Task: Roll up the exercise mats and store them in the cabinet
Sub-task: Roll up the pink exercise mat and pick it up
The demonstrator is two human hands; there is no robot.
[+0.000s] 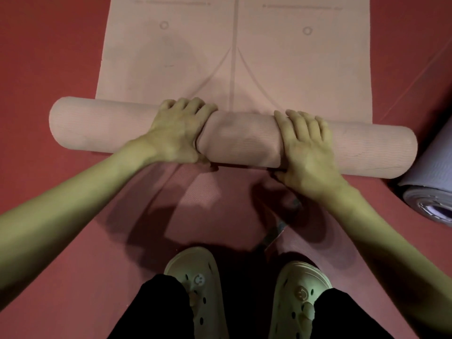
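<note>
two hands press on the rolled part of a pink exercise mat [234, 140], which lies crosswise on the red floor [49, 57]. the left hand [176, 133] sits left of the roll's middle, fingers curled over its far side and thumb tucked against the near side, so it grips the roll. the right hand [305, 152] sits right of the middle, fingers fairly straight and laid flat over the top, palm pressing down. beyond the roll, the unrolled stretch of the same mat lies flat, printed with faint lines and two small circles. just past the roll's right end lies a rolled lavender mat [433, 189], its spiral end facing the camera. nearer than the roll stand two pale clogs [195, 277] and black trouser legs [159, 311].
</note>
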